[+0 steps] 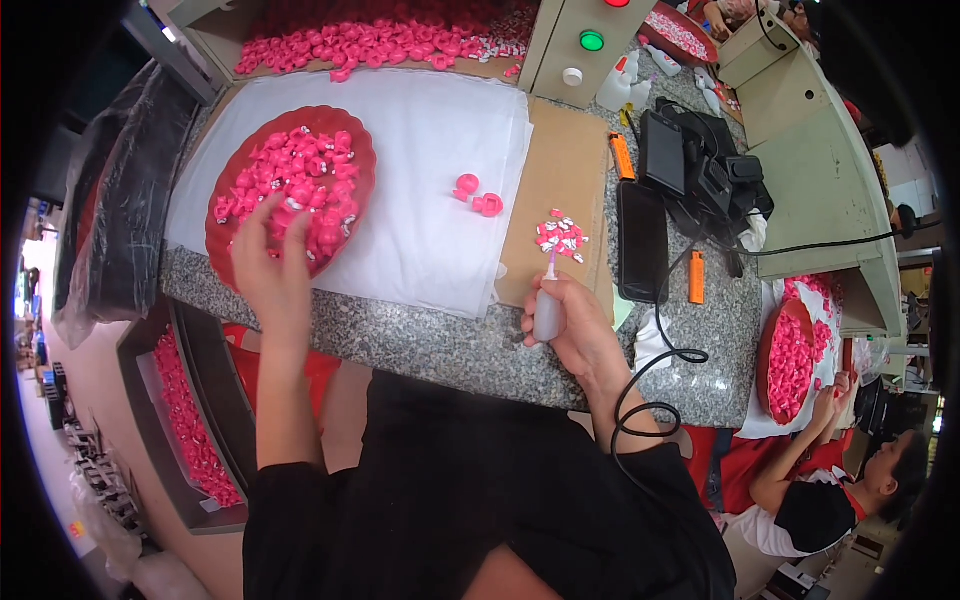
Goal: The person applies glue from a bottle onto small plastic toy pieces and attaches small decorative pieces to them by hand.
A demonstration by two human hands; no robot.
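Note:
My left hand [272, 258] reaches over the near part of a red scalloped tray [362, 150], fingers bent down toward the small pink plastic pieces [325, 232] heaped in it. Whether a piece sits between those fingertips is too small to tell. In my right hand [580, 325] is a small translucent squeeze bottle [546, 315] with a thin nozzle. Its tip points at a little pile of pink and white bits [562, 237] on brown cardboard [580, 160]. Two loose pink pieces [487, 205] lie on the white cloth [430, 140] between my hands.
Many pink pieces [370, 45] fill a machine opening at the back. Right of the cardboard lie a black phone [642, 240], orange lighters [696, 277] and a black device with cables [663, 150]. A black cable [640, 385] loops by my right forearm. A co-worker [800, 490] sits at right.

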